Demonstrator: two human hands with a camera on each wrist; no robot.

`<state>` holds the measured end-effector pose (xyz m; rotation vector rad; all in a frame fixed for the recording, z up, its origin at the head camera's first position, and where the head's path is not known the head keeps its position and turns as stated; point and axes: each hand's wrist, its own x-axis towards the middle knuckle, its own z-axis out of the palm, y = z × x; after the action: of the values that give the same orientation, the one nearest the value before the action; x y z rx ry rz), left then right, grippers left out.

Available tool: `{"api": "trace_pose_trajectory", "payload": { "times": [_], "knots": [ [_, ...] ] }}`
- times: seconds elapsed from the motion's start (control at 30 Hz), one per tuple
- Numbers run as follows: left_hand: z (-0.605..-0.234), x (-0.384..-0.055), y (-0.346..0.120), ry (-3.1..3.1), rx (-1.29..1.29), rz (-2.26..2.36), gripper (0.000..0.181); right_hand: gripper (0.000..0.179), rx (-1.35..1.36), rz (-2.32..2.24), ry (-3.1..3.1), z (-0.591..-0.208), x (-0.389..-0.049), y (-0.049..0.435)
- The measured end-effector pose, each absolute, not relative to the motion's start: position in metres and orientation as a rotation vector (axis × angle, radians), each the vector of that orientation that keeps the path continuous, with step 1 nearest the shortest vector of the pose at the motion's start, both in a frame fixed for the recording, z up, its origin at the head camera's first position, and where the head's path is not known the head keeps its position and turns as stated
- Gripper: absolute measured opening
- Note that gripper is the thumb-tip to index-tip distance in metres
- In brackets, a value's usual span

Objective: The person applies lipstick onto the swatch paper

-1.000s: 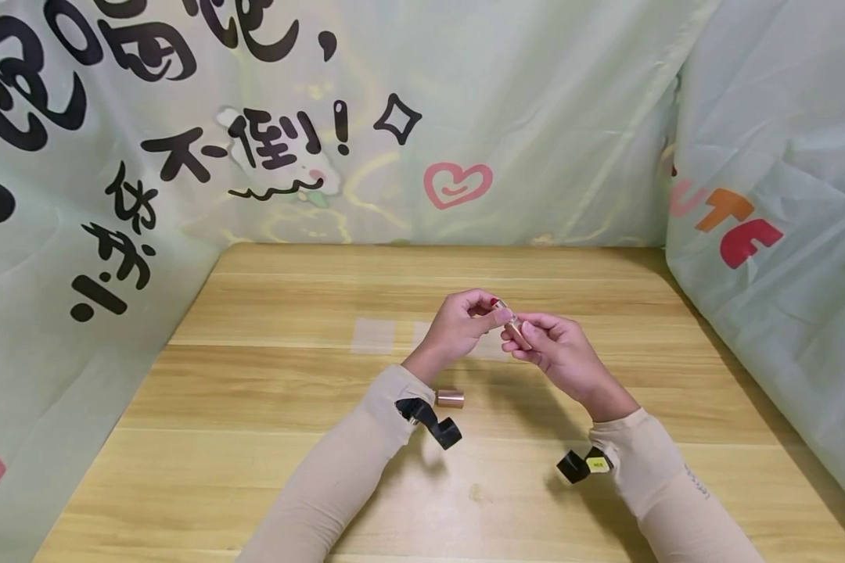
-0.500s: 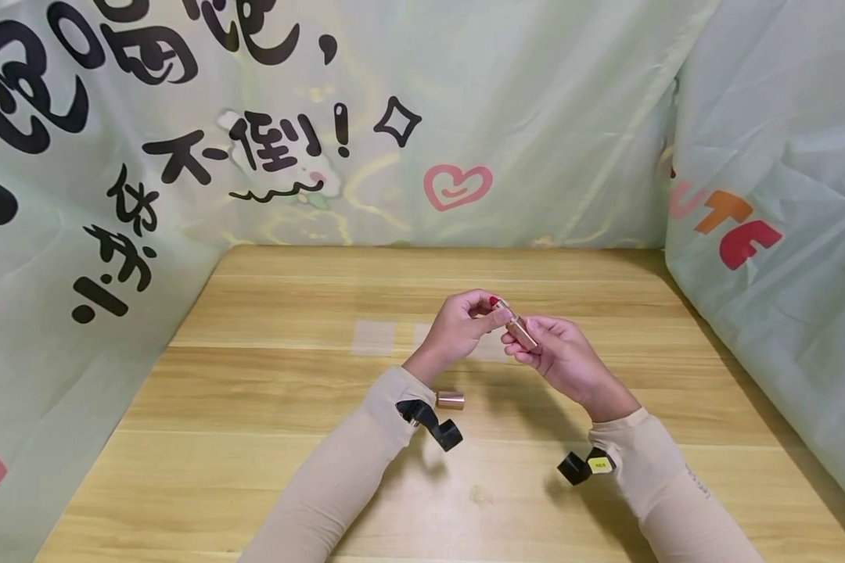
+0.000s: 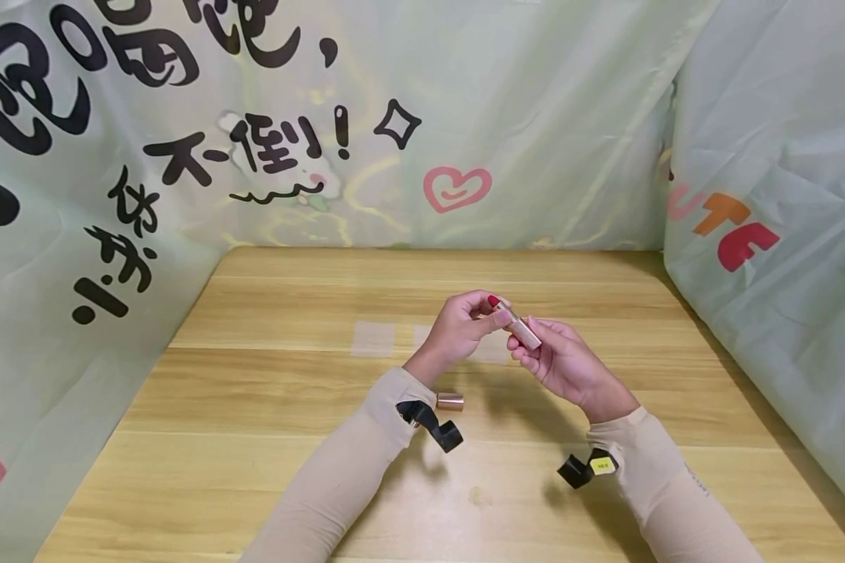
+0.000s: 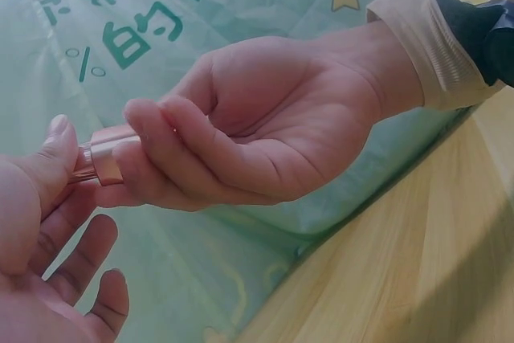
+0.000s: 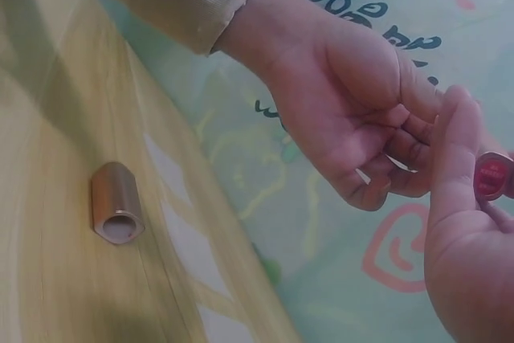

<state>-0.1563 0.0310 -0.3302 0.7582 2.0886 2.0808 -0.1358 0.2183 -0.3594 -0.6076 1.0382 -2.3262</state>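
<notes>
Nearest you: both beige sleeves (image 3: 338, 477), w/ a black wrist mount (image 3: 429, 426) on the L one and another on the R.

Just past the L cuff, the rose-gold cap (image 3: 451, 402) lies on its side on the table (image 3: 204, 469), hollow end showing in the R wrist view; neither hand's on it.

Farther out, the lipstick (image 3: 521, 330) is up off the table btwn your hands, tilted, red tip bare & pointing up-left. Your L hand (image 3: 461, 324) pinches it nr the tip end, thumb on the collar, other fingers loosely bent. Your R hand (image 3: 566, 361) grips the base, fingers curled round it.

Step in hand, my read: two-handed work on the uncapped tube, prob. adjusting the tip. Next move calls for a firm R hold, a light L pinch & fingertips kept off the red.

Behind: pale tape patches (image 3: 373, 339), then the printed cloth (image 3: 570, 117) w/ a pink heart (image 3: 458, 190).
</notes>
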Motion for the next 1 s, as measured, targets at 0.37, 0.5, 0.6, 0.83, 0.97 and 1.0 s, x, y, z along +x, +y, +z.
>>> {"api": "trace_pose_trajectory", "payload": {
  "times": [0.37,0.5,0.6,0.83,0.97,1.0],
  "knots": [
    [-0.346,-0.169,0.034,2.073,0.759,2.099,0.02,0.038,-0.681,-2.335,1.238,-0.356,-0.133,0.214],
    [-0.353,-0.174,0.036,2.08,0.747,2.118,0.023,0.03,-0.671,-2.344,1.572,-0.354,-0.129,0.211],
    [-0.354,-0.174,0.035,2.108,0.729,2.126,0.023,0.026,-0.62,-2.271,1.964,-0.354,-0.126,0.207],
    [-0.353,-0.173,0.035,2.135,0.647,2.174,0.019,0.029,-0.726,-2.119,2.635,-0.36,-0.126,0.201],
    [-0.354,-0.174,0.035,2.122,0.623,2.207,0.019,0.039,-0.982,-1.998,2.939,-0.364,-0.128,0.198],
    [-0.354,-0.173,0.035,2.115,0.617,2.216,0.02,0.042,-1.044,-1.949,3.018,-0.364,-0.128,0.197]
  ]
}}
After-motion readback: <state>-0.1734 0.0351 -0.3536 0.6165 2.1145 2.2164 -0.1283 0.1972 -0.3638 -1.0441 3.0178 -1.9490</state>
